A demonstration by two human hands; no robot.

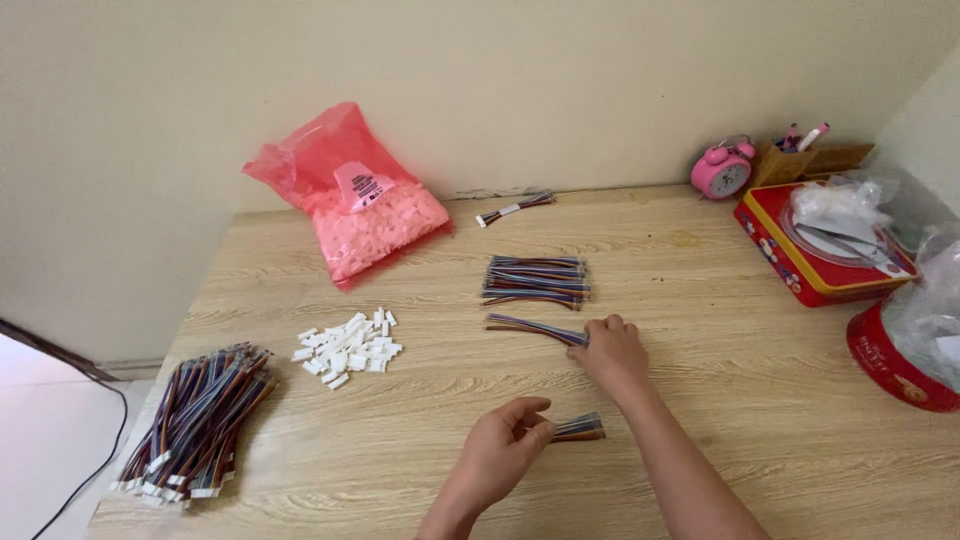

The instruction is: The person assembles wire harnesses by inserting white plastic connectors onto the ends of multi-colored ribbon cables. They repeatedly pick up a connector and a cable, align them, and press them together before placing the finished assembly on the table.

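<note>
Head view shows the right hand (611, 352) pinching one end of a flat ribbon cable (532, 328) lying leftward at frame centre, while the left hand (503, 450) grips a short cable bundle (579, 429) below.

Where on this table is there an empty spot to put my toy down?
Bare wood lies between the white connector pile and the left hand, and in the wide strip between the wire stack and the red tin. It is crowded along the left edge by the big wire bundle and in the right corner around the tins.
</note>
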